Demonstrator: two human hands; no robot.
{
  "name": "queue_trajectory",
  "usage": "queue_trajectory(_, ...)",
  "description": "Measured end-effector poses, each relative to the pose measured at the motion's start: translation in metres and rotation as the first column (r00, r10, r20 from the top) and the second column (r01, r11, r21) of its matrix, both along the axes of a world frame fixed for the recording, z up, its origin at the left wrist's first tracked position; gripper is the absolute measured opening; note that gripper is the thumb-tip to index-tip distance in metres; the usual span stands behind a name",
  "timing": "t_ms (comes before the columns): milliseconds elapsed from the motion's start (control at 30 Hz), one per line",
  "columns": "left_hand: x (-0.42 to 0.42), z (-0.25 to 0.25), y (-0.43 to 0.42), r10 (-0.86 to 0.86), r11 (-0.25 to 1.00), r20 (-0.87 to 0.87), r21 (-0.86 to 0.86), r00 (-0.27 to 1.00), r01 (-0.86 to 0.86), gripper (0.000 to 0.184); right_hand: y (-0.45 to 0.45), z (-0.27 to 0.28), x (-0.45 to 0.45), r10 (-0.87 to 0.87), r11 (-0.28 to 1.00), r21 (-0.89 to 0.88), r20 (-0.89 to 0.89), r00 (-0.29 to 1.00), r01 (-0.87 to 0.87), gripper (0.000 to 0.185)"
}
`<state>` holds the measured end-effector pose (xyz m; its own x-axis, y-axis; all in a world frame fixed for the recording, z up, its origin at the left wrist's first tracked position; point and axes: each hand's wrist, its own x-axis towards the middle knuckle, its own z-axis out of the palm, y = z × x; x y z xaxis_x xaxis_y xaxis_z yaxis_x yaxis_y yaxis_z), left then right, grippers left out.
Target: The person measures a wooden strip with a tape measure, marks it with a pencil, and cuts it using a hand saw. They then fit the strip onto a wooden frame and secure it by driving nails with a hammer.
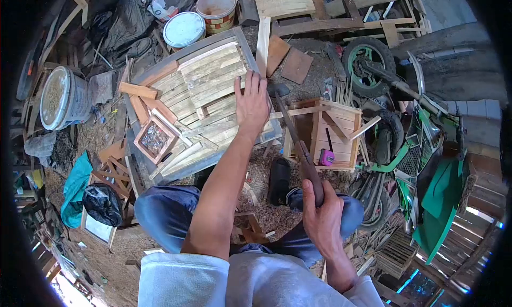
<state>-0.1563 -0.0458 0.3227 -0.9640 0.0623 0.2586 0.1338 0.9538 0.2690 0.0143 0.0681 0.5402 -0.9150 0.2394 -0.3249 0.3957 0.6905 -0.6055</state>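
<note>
The right hand (322, 213), right of centre in the lower half of the frame, was closed round the dark brown handle of a long-bladed tool (305, 157), perhaps a handsaw, though its blade was seen too nearly edge-on to be sure. The tool slanted up and left to near the middle of the frame, its blade crossing a thin wooden strip (309, 110).

The left hand (252, 104), just above centre, lay palm down at the right edge of a low slatted table (165, 93), fingers extended toward the top of the frame. Its palm was hidden, so whether it gripped anything could not be told. The strip ran right from beside this hand to a wooden crate (346, 115), where a pink tape measure (327, 157) lay.

On the table, at upper centre left, was a smaller slatted panel (213, 72); lower left of it stood a wooden-sided box (142, 141) of small, mixed pieces. Two buckets, one lidded (184, 29) and one open (216, 5), stood beyond the table's top edge. A green motorcycle (400, 152) filled much of the right side.
</note>
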Motion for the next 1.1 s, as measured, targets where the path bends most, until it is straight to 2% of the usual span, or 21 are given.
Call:
queue_trajectory(167, 0.003, 0.002, 0.0, 0.009, 1.0, -0.022, 0.02, 1.0, -0.009, 0.043, -0.006, 0.018, -0.023, 0.014, 0.998, 0.055, 0.041, 0.999, -0.017, 0.031)
queue_trajectory(200, 0.001, 0.001, 0.001, 0.009, 0.999, -0.013, 0.036, 1.0, -0.008, 0.044, -0.006, 0.011, -0.032, 0.022, 0.999, 0.049, -0.014, 1.0, -0.021, 0.031)
queue_trajectory(267, -0.005, 0.003, -0.002, -0.007, 0.999, -0.018, 0.031, 1.0, 0.008, 0.045, -0.009, -0.017, -0.052, 0.038, 0.999, 0.015, -0.15, 0.988, -0.036, 0.031)
queue_trajectory(300, 0.001, 0.003, -0.002, -0.017, 0.999, -0.007, 0.03, 1.0, 0.017, 0.046, -0.014, -0.058, -0.062, 0.045, 0.999, 0.018, -0.175, 0.984, -0.043, 0.031)
queue_trajectory(333, 0.005, 0.002, -0.004, -0.02, 0.999, -0.006, 0.027, 1.0, 0.021, 0.046, -0.023, -0.07, -0.06, 0.116, 0.986, 0.139, -0.147, 0.982, -0.095, 0.033)
queue_trajectory(433, 0.0, -0.003, -0.002, 0.002, 1.0, -0.032, 0.012, 0.999, -0.001, 0.047, -0.019, -0.075, -0.047, -0.016, 1.0, 0.024, -0.149, 0.989, 0.019, 0.033)
queue_trajectory(500, -0.002, -0.003, -0.001, 0.002, 0.999, -0.031, 0.034, 1.0, -0.001, 0.047, 0.0, -0.08, -0.041, -0.062, 0.997, -0.044, -0.122, 0.991, 0.057, 0.033)
queue_trajectory(533, 0.001, -0.002, 0.0, 0.006, 0.999, -0.023, 0.045, 1.0, -0.005, 0.047, 0.007, -0.092, -0.03, -0.059, 0.998, -0.047, -0.167, 0.984, 0.051, 0.032)
queue_trajectory(600, -0.001, 0.002, 0.002, 0.025, 0.998, -0.006, 0.05, 1.0, -0.025, 0.047, 0.024, -0.137, -0.003, -0.043, 0.998, -0.052, -0.255, 0.966, 0.031, 0.029)
queue_trajectory(700, 0.0, 0.002, 0.002, 0.032, 0.998, -0.007, 0.05, 0.999, -0.032, 0.046, 0.037, -0.228, 0.032, -0.234, 0.912, -0.392, -0.247, 0.94, 0.124, 0.027)
queue_trajectory(767, 0.001, 0.004, 0.003, 0.031, 0.998, 0.0, 0.052, 1.0, -0.031, 0.045, 0.034, -0.267, 0.039, -0.268, 0.881, -0.452, -0.24, 0.933, 0.137, 0.026)
queue_trajectory(833, 0.0, 0.002, 0.004, 0.035, 0.998, -0.028, 0.058, 0.999, -0.034, 0.045, 0.023, -0.266, 0.035, -0.324, 0.836, -0.523, -0.229, 0.918, 0.165, 0.027)
queue_trajectory(867, 0.0, 0.0, 0.003, 0.039, 0.997, -0.036, 0.061, 0.999, -0.037, 0.045, 0.025, -0.261, 0.038, -0.404, 0.745, -0.628, -0.157, 0.901, 0.225, 0.028)
queue_trajectory(933, -0.001, 0.003, 0.004, 0.039, 0.998, -0.024, 0.043, 0.999, -0.038, 0.044, 0.021, -0.204, 0.028, -0.522, 0.514, -0.79, 0.021, 0.853, 0.334, 0.031)
queue_trajectory(967, 0.0, 0.002, 0.003, 0.037, 0.999, -0.015, 0.034, 0.999, -0.037, 0.044, 0.027, -0.182, 0.023, -0.456, 0.663, -0.69, -0.064, 0.888, 0.29, 0.034)
queue_trajectory(1000, 0.0, 0.0, 0.002, 0.041, 0.999, -0.018, 0.026, 0.999, -0.04, 0.044, 0.033, -0.158, 0.018, -0.381, 0.754, -0.601, -0.069, 0.922, 0.266, 0.034)
queue_trajectory(1100, -0.002, -0.003, 0.004, 0.041, 0.999, -0.024, 0.02, 0.999, -0.041, 0.044, 0.042, -0.093, 0.01, -0.24, 0.93, -0.292, -0.016, 0.971, 0.225, 0.034)
